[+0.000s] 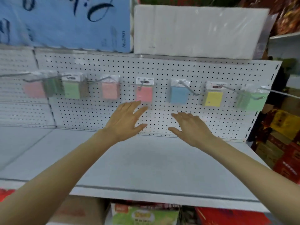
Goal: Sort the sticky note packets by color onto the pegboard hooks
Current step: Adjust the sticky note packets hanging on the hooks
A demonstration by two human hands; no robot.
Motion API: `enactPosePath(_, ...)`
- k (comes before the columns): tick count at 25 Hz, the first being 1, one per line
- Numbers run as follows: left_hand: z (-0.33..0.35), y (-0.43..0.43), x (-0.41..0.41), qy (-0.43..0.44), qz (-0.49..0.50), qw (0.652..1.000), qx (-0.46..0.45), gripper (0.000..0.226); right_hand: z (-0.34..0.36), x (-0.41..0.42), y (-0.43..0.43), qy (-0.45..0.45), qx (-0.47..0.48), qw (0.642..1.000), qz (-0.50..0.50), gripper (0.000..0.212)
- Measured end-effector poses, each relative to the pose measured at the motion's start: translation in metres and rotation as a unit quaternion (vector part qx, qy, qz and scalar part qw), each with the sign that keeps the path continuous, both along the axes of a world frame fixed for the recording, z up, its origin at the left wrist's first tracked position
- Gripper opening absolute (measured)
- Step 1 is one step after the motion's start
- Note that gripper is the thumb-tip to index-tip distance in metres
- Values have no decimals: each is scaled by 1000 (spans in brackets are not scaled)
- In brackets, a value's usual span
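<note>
Sticky note packets hang in a row on hooks of the white pegboard (pixel 162 70). From the left: a pink packet (pixel 34 89), a green packet (pixel 72 90), a salmon packet (pixel 110 91), a pink packet (pixel 144 93), a blue packet (pixel 179 95), a yellow packet (pixel 213 98) and a green packet (pixel 253 100). My left hand (pixel 125 120) is open, its fingertips just below the middle pink packet. My right hand (pixel 193 127) is open too, below the blue packet. Neither hand holds anything.
A grey shelf (pixel 138 163) runs under the pegboard. A blue package (pixel 68 21) and a white wrapped block (pixel 194 30) sit on top. Red and yellow boxes (pixel 285 143) are stacked at the right; cartons (pixel 146 215) stand below the shelf.
</note>
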State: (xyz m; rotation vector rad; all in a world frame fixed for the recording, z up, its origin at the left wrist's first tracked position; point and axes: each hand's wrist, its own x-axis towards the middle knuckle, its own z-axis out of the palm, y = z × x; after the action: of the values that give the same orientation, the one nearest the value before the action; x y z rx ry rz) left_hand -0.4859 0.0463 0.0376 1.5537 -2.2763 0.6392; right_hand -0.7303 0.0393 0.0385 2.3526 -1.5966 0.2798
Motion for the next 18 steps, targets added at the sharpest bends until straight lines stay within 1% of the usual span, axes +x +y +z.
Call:
enactPosePath(2, 1, 35, 53, 4, 40, 999, 14, 66, 4, 53, 20, -16, -14, 999, 39, 60)
enactPosePath(4, -1, 66, 100, -19, 68, 997, 37, 66, 9, 106, 39, -12, -14, 997, 74, 59)
enactPosePath(6, -2, 86, 147, -20, 80, 996, 19, 66, 12, 150, 48, 6, -20, 995, 96, 58)
enactPosePath(7, -1, 92, 167, -7, 88, 996, 11, 65, 15, 166, 50, 13, -21, 995, 102, 57)
enactPosePath(10, -9, 101, 215, 28, 126, 991, 22, 65, 18, 203, 45, 19, -12, 994, 111, 56)
enactPosePath(14, -33, 97, 252, 28, 157, 986, 51, 66, 11, 239, 15, 10, 19, 994, 104, 59)
enactPosePath(16, -29, 91, 272, 36, 165, 985, 46, 66, 6, 254, -4, -10, 34, 994, 107, 63)
enactPosePath(18, -21, 80, 297, 52, 175, 982, 44, 65, 3, 274, -23, -55, 70, 989, 118, 69)
